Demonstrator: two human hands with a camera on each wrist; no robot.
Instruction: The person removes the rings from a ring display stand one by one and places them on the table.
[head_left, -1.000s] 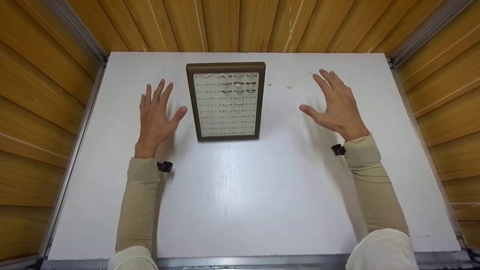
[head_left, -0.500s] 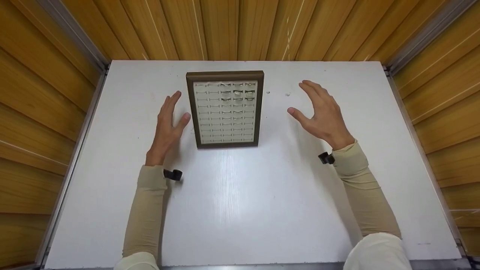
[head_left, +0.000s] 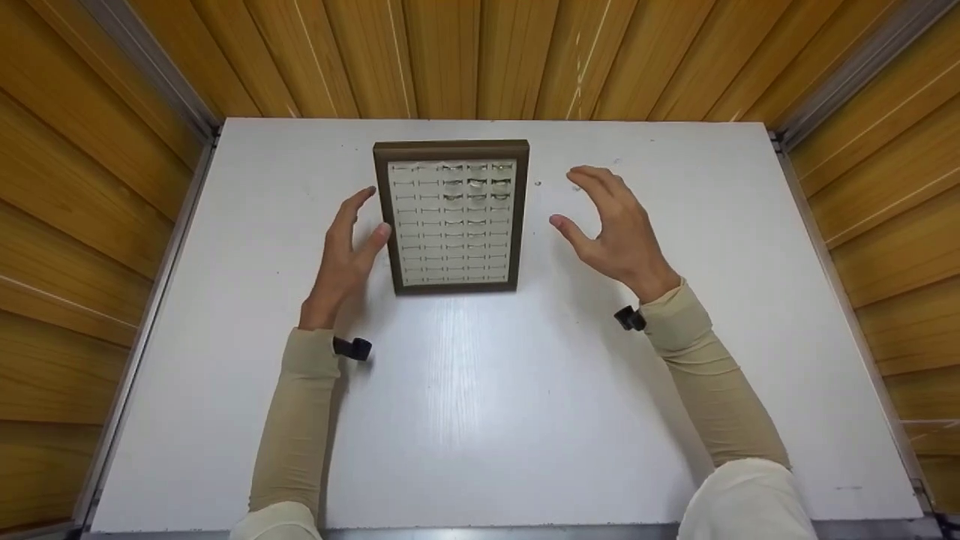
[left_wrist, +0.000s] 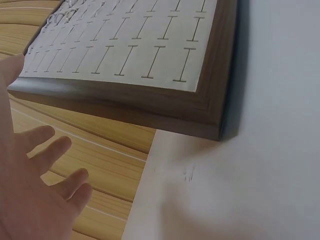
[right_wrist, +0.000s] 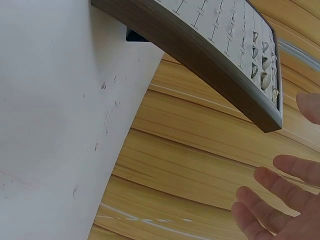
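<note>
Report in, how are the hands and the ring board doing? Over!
Left hand beside ring board, touch unclear. Right hand empty, apart from it. Board tilted back, holding some rings. Nothing seen blocking either hand.

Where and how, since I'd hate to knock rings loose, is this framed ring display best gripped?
Probably by the brown side rails, around mid-height, left hand from the left and right hand from the right. The display stands raised, not flat, so both rails are exposed, and most visible rings sit high toward the right, so keep fingers off the slotted panel.
</note>
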